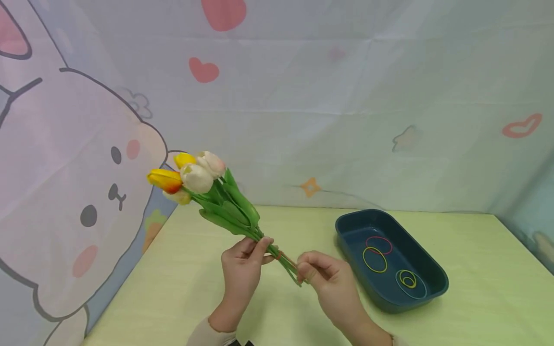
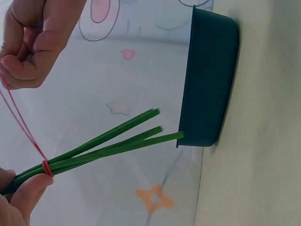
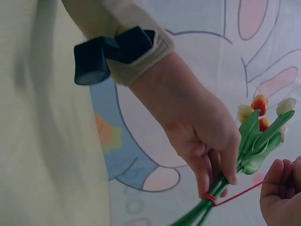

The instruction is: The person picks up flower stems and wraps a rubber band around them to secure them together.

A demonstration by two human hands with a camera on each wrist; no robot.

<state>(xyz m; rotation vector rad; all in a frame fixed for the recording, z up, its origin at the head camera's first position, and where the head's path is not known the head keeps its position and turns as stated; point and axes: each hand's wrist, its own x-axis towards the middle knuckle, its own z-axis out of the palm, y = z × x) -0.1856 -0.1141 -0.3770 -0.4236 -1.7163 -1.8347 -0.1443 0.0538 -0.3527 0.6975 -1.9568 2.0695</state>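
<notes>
A bunch of artificial tulips [image 1: 196, 179], white and yellow-orange with green leaves, slants up to the left above the table. My left hand [image 1: 243, 269] grips its green stems [image 2: 117, 147] just below the leaves. Around the stems, close to the left fingertips, is wound a red rubber band [image 2: 47, 168]. The right hand [image 1: 331, 283] pinches a loop of this band and pulls it taut away from the stems, as the right wrist view [image 3: 284, 193] also shows. The stem ends fan out past the band.
A dark blue basin [image 1: 391, 259] stands on the pale yellow table [image 1: 207, 307] to the right, near the right hand. Inside it lie several rubber bands [image 1: 374, 259] in yellow, red and light blue. A printed cloth [image 1: 277, 120] hangs behind the table.
</notes>
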